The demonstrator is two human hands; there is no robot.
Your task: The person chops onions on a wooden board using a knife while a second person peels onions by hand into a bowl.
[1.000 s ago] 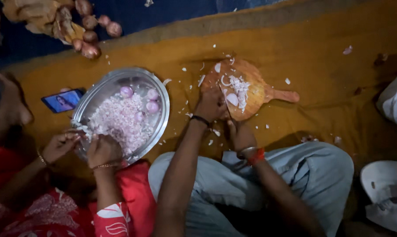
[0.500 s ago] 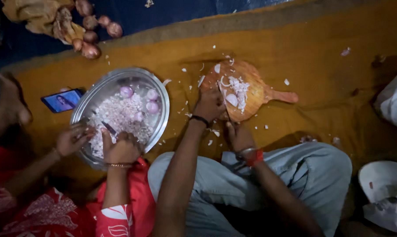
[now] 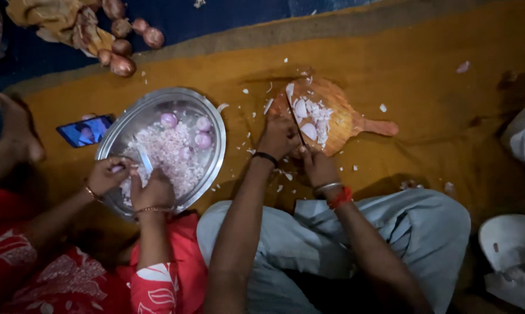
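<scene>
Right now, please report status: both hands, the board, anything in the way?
Left hand steadies onion pieces on round wooden chopping board. Right hand grips knife. Nothing blocking.

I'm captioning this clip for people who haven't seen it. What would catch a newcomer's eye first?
At centre, the left hand and right hand work a knife through pale onion pieces on a round wooden board. To the left, another person's hands reach into a steel tray heaped with chopped onion. Whole onions lie at top left.
</scene>
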